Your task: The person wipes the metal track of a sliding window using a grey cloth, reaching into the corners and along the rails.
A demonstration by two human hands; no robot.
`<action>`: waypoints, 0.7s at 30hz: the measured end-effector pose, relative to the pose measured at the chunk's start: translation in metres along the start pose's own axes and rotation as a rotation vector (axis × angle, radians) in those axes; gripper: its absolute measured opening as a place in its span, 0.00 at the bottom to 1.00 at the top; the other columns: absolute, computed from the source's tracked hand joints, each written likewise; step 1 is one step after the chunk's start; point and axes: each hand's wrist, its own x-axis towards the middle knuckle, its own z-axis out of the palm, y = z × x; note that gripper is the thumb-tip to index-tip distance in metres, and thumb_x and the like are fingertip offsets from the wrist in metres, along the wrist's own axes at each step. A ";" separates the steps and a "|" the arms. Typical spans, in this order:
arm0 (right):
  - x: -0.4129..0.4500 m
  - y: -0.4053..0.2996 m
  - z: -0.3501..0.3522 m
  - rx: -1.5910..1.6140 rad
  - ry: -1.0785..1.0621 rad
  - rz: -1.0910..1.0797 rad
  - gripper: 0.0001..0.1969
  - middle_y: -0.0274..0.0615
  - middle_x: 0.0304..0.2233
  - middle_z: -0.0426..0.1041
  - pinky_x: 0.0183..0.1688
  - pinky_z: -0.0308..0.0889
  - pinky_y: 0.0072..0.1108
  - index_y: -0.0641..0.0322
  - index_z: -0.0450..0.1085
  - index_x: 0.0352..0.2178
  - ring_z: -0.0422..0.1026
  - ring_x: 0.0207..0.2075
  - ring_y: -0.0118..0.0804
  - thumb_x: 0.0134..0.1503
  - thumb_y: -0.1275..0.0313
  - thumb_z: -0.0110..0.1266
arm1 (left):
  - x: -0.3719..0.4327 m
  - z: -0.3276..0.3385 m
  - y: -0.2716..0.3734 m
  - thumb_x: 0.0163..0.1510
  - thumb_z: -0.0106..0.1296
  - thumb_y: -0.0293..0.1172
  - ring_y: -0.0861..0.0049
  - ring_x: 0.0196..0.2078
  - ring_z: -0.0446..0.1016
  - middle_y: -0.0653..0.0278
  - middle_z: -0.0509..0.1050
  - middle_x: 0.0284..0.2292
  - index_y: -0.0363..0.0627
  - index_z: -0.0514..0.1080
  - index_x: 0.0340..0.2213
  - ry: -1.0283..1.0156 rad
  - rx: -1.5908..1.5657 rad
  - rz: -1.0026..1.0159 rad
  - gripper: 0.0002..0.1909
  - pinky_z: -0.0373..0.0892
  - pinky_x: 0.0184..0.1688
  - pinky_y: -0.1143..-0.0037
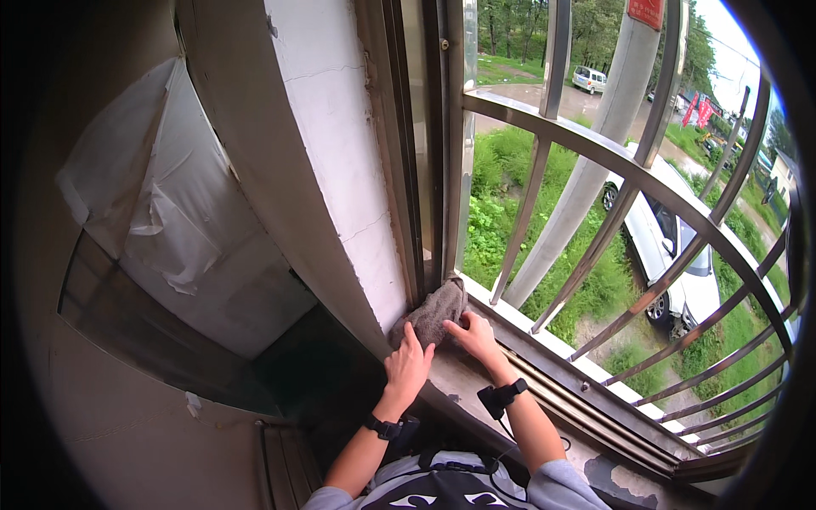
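Note:
A bunched grey-brown cloth [435, 311] lies in the corner of the window sill [456, 381], against the foot of the window frame. My left hand [408, 366] touches its near left side with the index finger extended. Whether the other left fingers grip it cannot be made out. On the right side my right hand [477, 338] has its thumb and fingers on the cloth, pinching its edge. Both wrists wear black straps with small devices, and a thin cable runs from the right one.
The sliding window track [574, 408] runs along the sill to the right. Outside it stand metal security bars [593, 143], with a white car [669, 236] beyond. A white plastered wall edge [331, 127] rises at the left. Peeled paint [615, 481] marks the near sill.

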 end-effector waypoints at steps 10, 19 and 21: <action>0.024 -0.059 0.010 0.609 0.253 -0.030 0.17 0.51 0.34 0.78 0.43 0.70 0.26 0.69 0.73 0.41 0.76 0.38 0.40 0.49 0.71 0.58 | 0.037 -0.040 0.020 0.60 0.47 0.36 0.48 0.30 0.76 0.52 0.78 0.29 0.43 0.69 0.33 0.312 -0.103 0.092 0.09 0.71 0.33 0.54; 0.033 -0.138 -0.037 0.732 0.494 -0.296 0.12 0.52 0.34 0.78 0.44 0.68 0.25 0.71 0.72 0.40 0.76 0.38 0.39 0.54 0.77 0.52 | 0.044 -0.105 0.037 0.60 0.49 0.36 0.54 0.31 0.76 0.55 0.78 0.30 0.43 0.71 0.37 0.470 -0.170 0.142 0.09 0.71 0.32 0.60; 0.039 -0.097 -0.001 0.596 0.483 -0.237 0.11 0.61 0.33 0.76 0.42 0.68 0.33 0.74 0.71 0.36 0.76 0.36 0.54 0.51 0.77 0.50 | 0.047 -0.068 0.024 0.60 0.48 0.36 0.52 0.32 0.77 0.54 0.78 0.32 0.43 0.71 0.35 0.359 -0.097 0.140 0.10 0.71 0.34 0.58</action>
